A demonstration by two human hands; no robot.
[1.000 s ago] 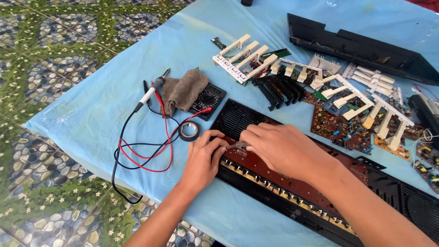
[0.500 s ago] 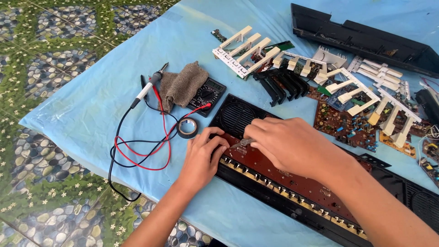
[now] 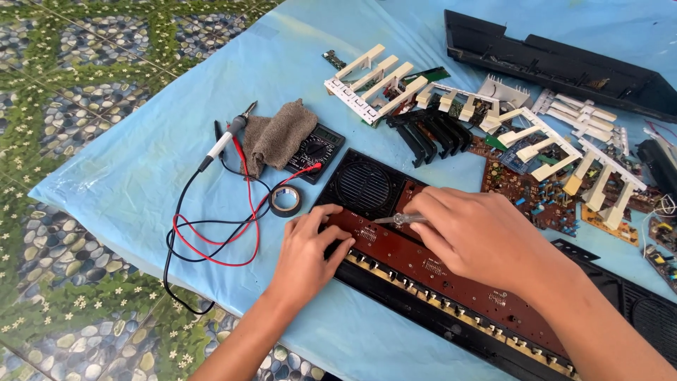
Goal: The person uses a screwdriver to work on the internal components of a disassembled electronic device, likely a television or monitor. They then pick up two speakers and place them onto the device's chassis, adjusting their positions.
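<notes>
A dismantled black keyboard housing (image 3: 395, 296) lies on a light blue sheet, with a long brown circuit board (image 3: 423, 261) set in it and a round speaker grille (image 3: 364, 185) at its left end. My left hand (image 3: 308, 247) rests flat on the board's left end, fingers spread, holding nothing. My right hand (image 3: 469, 236) grips a small metal screwdriver (image 3: 396, 219) whose tip points left at the board, just right of my left fingertips.
A multimeter (image 3: 316, 149) under a brown cloth (image 3: 281, 134), its red and black leads (image 3: 226, 226), a soldering iron (image 3: 222, 144) and a tape roll (image 3: 285, 200) lie to the left. White key sets (image 3: 377, 81), black keys (image 3: 430, 134), circuit boards (image 3: 536, 190) and a black cover (image 3: 557, 63) lie behind.
Both hands stay on the circuit board; the right hand has shifted slightly and the screwdriver shaft now shows more clearly between them. The camera view has moved a little.
</notes>
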